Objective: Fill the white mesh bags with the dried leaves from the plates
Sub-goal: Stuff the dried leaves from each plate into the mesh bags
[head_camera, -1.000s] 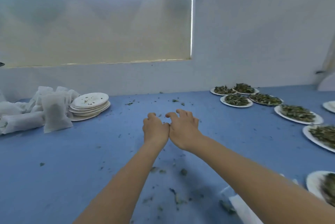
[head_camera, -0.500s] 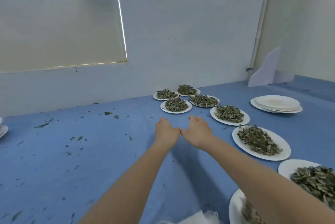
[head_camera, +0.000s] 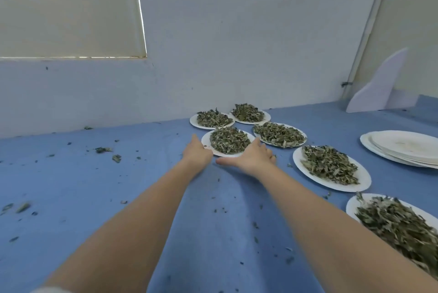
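Note:
Several white paper plates heaped with dried green leaves lie on the blue surface. My left hand (head_camera: 198,152) reaches the left rim of one such plate (head_camera: 205,139), fingers straight along its edge. At the plate's near right rim sits my right hand (head_camera: 251,158), fingers extended, thumb pointing left. Whether either hand grips the rim I cannot tell; both look flat against it. More leaf plates lie behind at the wall (head_camera: 194,120) and to the right (head_camera: 298,162). No mesh bags are in view.
A stack of empty white plates (head_camera: 403,148) sits at the far right. A white curved board (head_camera: 376,86) leans in the corner. Leaf crumbs (head_camera: 116,158) litter the blue surface to the left. The wall stands close behind the plates.
The view has swung right, away from the bags and the left plate stack. Both hands have parted and moved forward to either side of a leaf plate.

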A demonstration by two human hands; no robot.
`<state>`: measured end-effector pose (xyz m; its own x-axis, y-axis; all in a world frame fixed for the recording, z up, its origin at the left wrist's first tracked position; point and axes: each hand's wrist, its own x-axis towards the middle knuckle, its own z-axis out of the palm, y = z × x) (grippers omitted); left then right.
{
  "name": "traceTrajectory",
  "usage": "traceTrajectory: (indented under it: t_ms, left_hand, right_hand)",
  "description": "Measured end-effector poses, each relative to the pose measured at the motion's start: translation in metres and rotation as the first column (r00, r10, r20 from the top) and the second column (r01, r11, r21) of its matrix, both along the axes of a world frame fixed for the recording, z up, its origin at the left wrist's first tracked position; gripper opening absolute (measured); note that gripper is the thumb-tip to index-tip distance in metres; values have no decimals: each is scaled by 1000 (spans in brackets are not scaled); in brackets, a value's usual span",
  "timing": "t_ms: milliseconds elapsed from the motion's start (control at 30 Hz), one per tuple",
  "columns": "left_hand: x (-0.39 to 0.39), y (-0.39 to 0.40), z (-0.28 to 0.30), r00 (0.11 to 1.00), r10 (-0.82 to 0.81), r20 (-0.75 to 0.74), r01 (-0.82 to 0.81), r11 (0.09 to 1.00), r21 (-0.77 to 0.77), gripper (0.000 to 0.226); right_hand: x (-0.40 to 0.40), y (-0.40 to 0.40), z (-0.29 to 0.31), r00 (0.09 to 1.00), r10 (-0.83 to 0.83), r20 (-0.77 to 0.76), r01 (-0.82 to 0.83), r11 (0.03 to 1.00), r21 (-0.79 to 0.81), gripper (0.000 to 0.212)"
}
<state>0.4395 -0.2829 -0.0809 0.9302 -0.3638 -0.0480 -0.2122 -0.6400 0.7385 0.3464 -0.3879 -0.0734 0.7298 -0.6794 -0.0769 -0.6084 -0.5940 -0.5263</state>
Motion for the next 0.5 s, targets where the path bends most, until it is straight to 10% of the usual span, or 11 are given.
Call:
traceTrajectory:
  t_ms: [167,500]
  left_hand:
    - [10,-8,-2,998,-56,-28,58,993,107,67]
    - [-28,34,19,990,10,-139,-41,975,-219,40]
  right_hand:
    - [21,-5,-10,998,-70,0,70,996,-50,147]
    - [-6,43,7,977,-159,144,165,986,-31,134]
